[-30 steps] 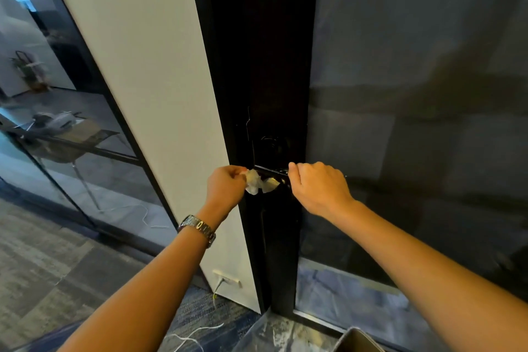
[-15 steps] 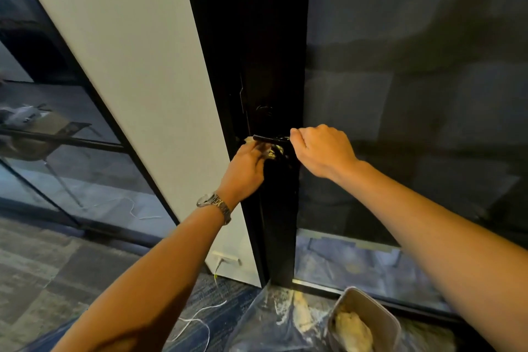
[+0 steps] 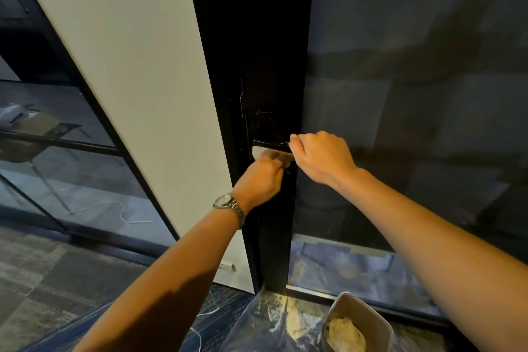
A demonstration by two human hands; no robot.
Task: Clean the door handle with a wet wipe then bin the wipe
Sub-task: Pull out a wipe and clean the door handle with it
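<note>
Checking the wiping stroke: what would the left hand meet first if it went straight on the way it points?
Most likely the black metal lever door handle: the left hand points up at it, holding the white wet wipe just beneath it. Depth is unclear; the black door frame lies behind.

- The left hand, seen a second ago level with the left end of the door handle, has been brought in beneath the bar.
- The wipe, pinched then in a loose bunch between the two hands and nearly hidden half a second ago, is now shown as a white strip pressed up under the handle.
- The view has been tilted down, so the bin, earlier only a rim at the bottom edge, is seen with pale crumpled contents.
</note>
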